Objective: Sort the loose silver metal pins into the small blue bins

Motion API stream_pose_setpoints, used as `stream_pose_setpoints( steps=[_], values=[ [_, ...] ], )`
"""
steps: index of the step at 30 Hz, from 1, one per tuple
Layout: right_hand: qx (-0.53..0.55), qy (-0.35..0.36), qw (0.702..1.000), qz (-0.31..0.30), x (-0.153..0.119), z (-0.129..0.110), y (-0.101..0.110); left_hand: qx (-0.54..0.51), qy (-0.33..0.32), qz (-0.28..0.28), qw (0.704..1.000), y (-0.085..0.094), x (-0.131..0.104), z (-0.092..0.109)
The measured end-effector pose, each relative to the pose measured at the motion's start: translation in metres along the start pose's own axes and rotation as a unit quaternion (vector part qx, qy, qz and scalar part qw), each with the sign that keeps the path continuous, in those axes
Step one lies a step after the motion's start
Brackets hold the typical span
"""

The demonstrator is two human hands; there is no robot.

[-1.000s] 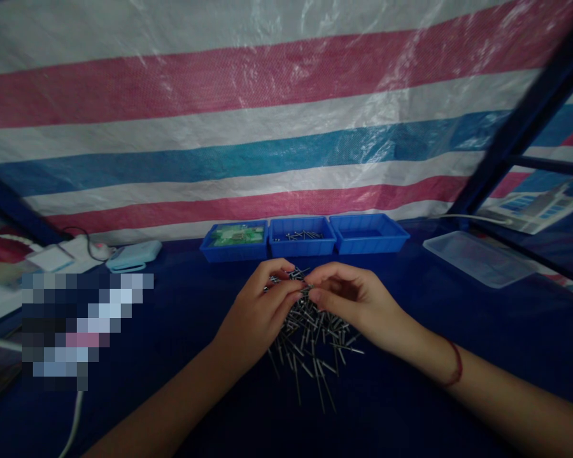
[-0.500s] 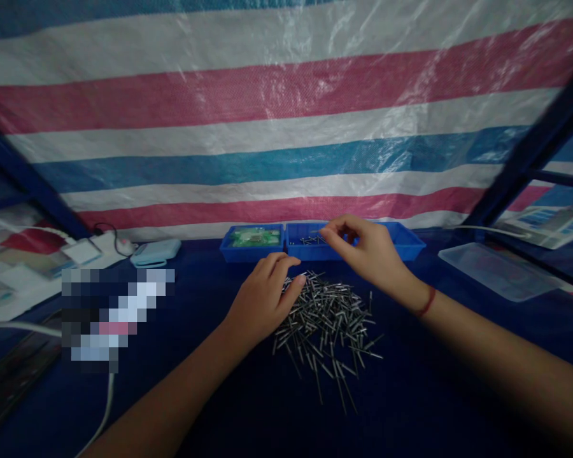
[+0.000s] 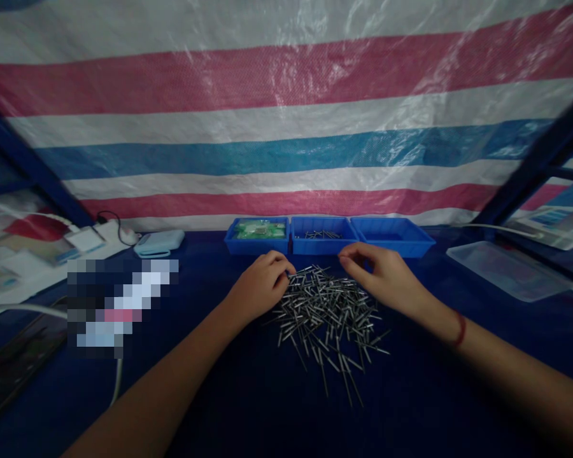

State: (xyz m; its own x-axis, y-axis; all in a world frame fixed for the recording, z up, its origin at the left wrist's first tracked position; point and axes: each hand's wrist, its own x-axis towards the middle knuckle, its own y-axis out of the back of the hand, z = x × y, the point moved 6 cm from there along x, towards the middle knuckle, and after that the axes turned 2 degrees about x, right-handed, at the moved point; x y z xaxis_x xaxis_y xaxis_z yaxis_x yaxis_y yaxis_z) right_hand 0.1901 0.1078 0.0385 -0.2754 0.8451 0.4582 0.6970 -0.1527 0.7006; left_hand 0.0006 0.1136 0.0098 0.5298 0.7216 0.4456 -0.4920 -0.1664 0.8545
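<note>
A loose pile of metal pop rivets (image 3: 332,312) lies on the dark blue tabletop between my hands. At the pile's left edge, my left hand (image 3: 262,284) has its thumb and fingers closed together, with the end of a rivet showing at the fingertips. My right hand (image 3: 382,273) hovers over the pile's upper right side. Its thumb and forefinger meet in a pinch, and I see nothing between them. Just beyond it, a blue tray (image 3: 322,246) contains several rivets.
A blue tray (image 3: 258,247) with green packets stands on the left; another blue tray (image 3: 391,248) is on the right. Farther right lies a clear plastic lid (image 3: 506,270). A light blue case (image 3: 160,243), cables and a phone (image 3: 23,356) occupy the left side. A striped sheet (image 3: 286,146) hangs behind.
My right hand has come back from above the middle tray toward the pile. My left hand's fingers have closed at the pile's edge. The view has shifted slightly.
</note>
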Motion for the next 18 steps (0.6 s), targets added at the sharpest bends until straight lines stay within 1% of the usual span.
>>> stream_pose_setpoints(
  steps=[3,6,12,16,18],
  values=[
    [0.029,-0.033,0.999,-0.003,-0.011,0.014,0.001,-0.001,-0.019,-0.014,1.0,-0.003,0.001,0.003],
    [0.048,-0.04,0.998,0.0,-0.012,0.019,-0.001,0.015,-0.042,-0.024,0.999,-0.006,0.004,0.011],
    [0.063,-0.007,0.998,-0.01,-0.014,0.009,-0.004,0.031,-0.058,-0.046,0.997,-0.013,0.014,0.022],
    [0.075,0.003,0.997,-0.014,-0.016,0.005,-0.005,0.049,-0.066,-0.083,0.993,-0.015,0.019,0.026],
    [0.078,0.008,0.997,-0.021,-0.016,0.004,-0.006,0.062,-0.061,-0.092,0.992,-0.014,0.019,0.027]
  ],
)
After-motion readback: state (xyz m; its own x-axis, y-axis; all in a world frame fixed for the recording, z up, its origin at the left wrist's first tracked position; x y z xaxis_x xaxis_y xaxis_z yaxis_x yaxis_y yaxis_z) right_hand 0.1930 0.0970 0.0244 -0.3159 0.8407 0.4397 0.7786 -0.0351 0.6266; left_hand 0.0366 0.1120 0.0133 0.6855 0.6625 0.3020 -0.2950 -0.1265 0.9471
